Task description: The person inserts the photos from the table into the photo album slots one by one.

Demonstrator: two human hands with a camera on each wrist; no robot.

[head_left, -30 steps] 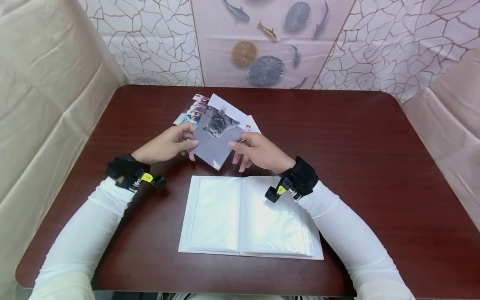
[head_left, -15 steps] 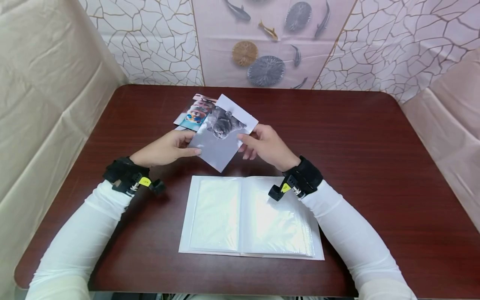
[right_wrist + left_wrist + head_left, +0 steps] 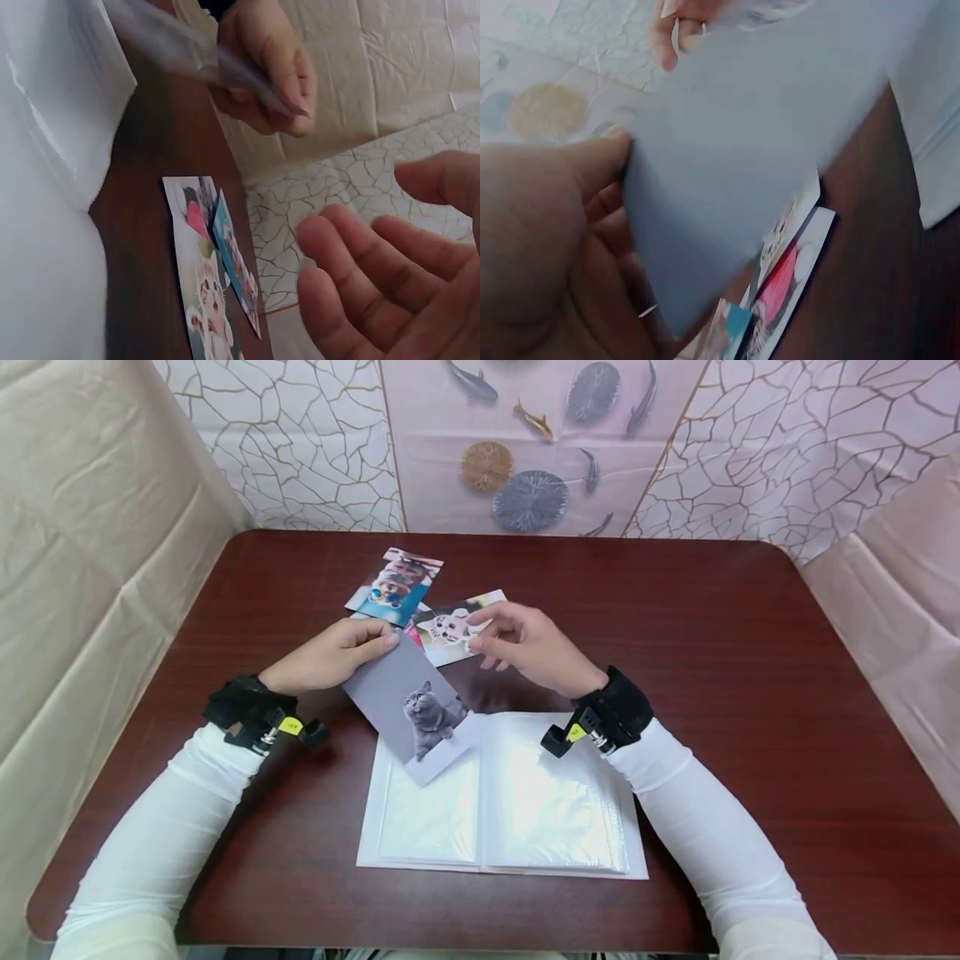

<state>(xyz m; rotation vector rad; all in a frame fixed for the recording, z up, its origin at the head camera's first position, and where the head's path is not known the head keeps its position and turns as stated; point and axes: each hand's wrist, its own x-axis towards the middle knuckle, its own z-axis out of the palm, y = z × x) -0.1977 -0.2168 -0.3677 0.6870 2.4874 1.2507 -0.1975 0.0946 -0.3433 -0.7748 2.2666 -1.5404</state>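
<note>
My left hand point(image 3: 330, 652) pinches a photo of a grey cat point(image 3: 405, 702) by one corner, thumb on top. The photo is tilted, its far end above the left page of an open photo album point(image 3: 555, 810) with clear, shiny pockets. My right hand point(image 3: 528, 647) holds nothing; its fingers are loosely bent and spread in the right wrist view. Below it on the table lies a photo of a white-faced kitten point(image 3: 450, 631). Behind my left hand lies a photo with a blue edge point(image 3: 397, 585). Another photo with a pink patch point(image 3: 195, 214) is partly covered.
The dark red-brown table point(image 3: 750, 693) has rounded far corners. A patterned cloth point(image 3: 315, 443) hangs behind it, and pale cloth point(image 3: 97, 568) hangs at the left side. The album lies near the table's front edge.
The right hand has let go of the cat photo. In the left hand the photo has turned round and swung down toward the album, uncovering the kitten photo behind it.
</note>
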